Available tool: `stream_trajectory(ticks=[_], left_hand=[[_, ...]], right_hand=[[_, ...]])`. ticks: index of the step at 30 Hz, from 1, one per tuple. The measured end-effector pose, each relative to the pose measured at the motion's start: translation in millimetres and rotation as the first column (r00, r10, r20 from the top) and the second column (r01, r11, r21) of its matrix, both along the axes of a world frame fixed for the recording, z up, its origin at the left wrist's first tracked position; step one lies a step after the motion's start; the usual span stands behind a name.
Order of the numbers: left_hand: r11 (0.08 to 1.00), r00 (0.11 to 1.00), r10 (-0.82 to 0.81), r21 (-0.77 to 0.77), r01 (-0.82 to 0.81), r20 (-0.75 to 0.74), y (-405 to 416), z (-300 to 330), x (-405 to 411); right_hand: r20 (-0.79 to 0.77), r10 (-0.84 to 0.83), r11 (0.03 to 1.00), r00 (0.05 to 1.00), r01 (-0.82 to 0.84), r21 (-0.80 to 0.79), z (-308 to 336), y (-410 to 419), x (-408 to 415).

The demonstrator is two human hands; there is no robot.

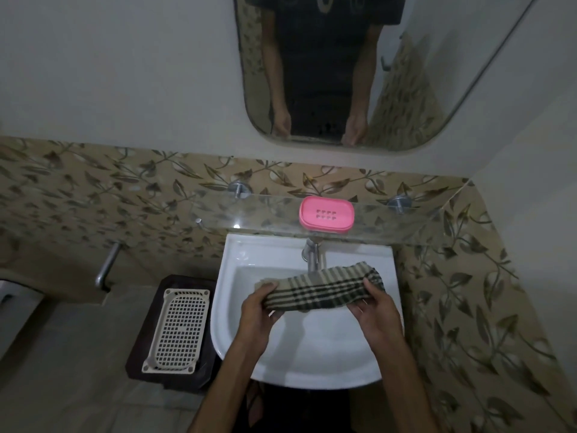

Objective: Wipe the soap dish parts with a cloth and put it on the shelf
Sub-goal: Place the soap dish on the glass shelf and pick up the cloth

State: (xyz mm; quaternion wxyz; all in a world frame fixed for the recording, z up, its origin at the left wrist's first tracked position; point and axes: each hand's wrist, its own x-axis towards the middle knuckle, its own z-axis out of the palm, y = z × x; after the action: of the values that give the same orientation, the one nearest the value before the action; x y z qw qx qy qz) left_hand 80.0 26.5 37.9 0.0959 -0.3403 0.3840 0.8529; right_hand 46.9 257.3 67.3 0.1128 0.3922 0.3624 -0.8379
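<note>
While both hands (257, 310) (376, 310) grip folded checked cloth (321, 289), pink oval soap dish (326, 215) sits, seemingly assembled, on glass shelf (268, 217).

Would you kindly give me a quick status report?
Both hands, left and right, grip the cloth over the sink. Soap dish on glass shelf. Nothing blocking.

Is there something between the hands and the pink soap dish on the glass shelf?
Nothing visible. Both hands, left and right, hold the checked cloth over the white sink; the pink plastic soap dish sits on the glass shelf beyond.
</note>
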Motion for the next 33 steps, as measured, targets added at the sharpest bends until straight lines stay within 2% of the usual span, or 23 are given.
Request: stream_trajectory(ticks=[4,7,10,13,16,19,22,26,29,33], left_hand=[[0.969,0.996,0.027,-0.248,-0.006,0.082,-0.7,-4.1,-1.3],[0.969,1.000,-0.002,-0.247,0.003,0.004,-5.7,-1.5,-2.1],[0.969,0.993,-0.105,-0.231,0.088,-0.060,-10.6,-2.7,-2.5],[0.948,0.991,-0.129,-0.297,0.116,-0.024,-16.8,-7.5,0.3],[0.943,0.991,-0.132,-0.313,0.113,-0.039,-26.1,-9.5,7.0],[0.925,0.995,-0.087,-0.366,0.100,0.053,-33.1,-15.6,16.7],[0.901,0.994,0.021,-0.432,0.030,0.111,-43.8,-25.0,29.9],[0.893,0.965,0.213,-0.432,-0.129,0.153,-68.5,-33.5,49.1],[0.876,0.902,0.389,-0.377,-0.299,0.186,-101.9,-46.2,65.2],[0.788,0.793,0.556,-0.459,-0.410,0.247,-158.1,-70.7,90.7]], right_hand=[[0.091,-0.034,0.995,0.995,0.043,-0.093,-15.6,6.1,10.1],[0.042,-0.070,0.981,0.997,0.077,-0.177,-21.5,15.6,17.9],[0.050,0.005,0.967,0.999,0.008,-0.255,-27.2,21.8,21.6],[0.048,0.160,0.973,0.986,-0.150,-0.177,-26.2,18.0,18.6],[0.043,0.224,0.971,0.974,-0.219,-0.093,-37.2,22.2,11.8],[0.055,0.331,0.943,0.942,-0.332,0.015,-44.9,20.6,9.4],[0.078,0.460,0.832,0.885,-0.460,0.312,-42.8,-2.6,4.3],[-0.022,0.664,0.598,0.748,-0.512,0.616,-26.6,-56.2,-7.5],[-0.021,0.797,0.450,0.604,-0.569,0.688,-29.2,-119.0,-22.4],[0.049,0.913,0.231,0.406,-0.612,0.757,-52.6,-212.5,-45.1]])
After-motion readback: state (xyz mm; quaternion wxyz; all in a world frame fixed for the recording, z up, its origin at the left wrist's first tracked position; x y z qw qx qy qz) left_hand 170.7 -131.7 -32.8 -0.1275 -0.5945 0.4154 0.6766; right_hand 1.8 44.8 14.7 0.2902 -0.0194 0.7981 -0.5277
